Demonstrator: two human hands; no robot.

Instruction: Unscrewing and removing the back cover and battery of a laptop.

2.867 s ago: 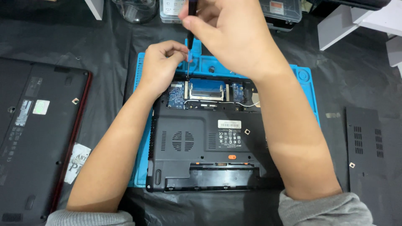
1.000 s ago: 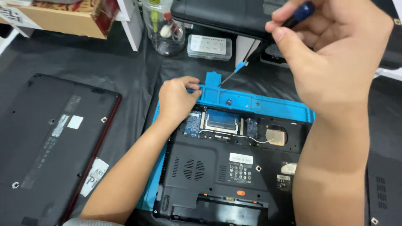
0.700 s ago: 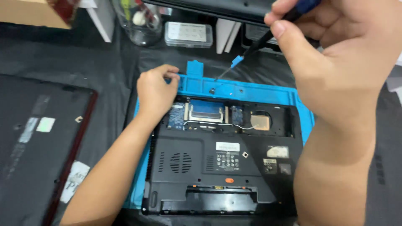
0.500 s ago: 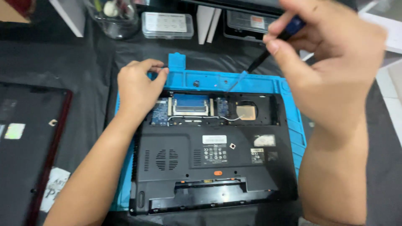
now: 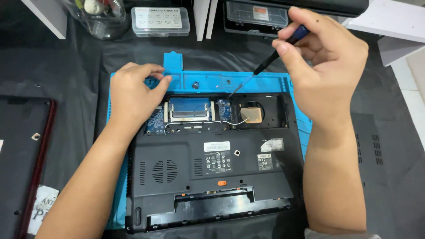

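A black laptop (image 5: 212,172) lies upside down on a blue work mat (image 5: 208,82), its upper compartment uncovered to bare circuit boards; the person's left hand (image 5: 133,95) rests on the laptop's top-left corner, fingers curled loosely over the mat's rim, gripping nothing; the right hand (image 5: 325,66) pinches a blue-handled screwdriver (image 5: 265,64) between thumb and fingers, its tip slanting down to the compartment's upper edge; a clear parts box (image 5: 160,21) sits well beyond the mat.

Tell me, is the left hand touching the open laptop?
Touching. The head view shows the left hand lying on the top left corner of the laptop, its fingers curled onto the blue mat behind it.
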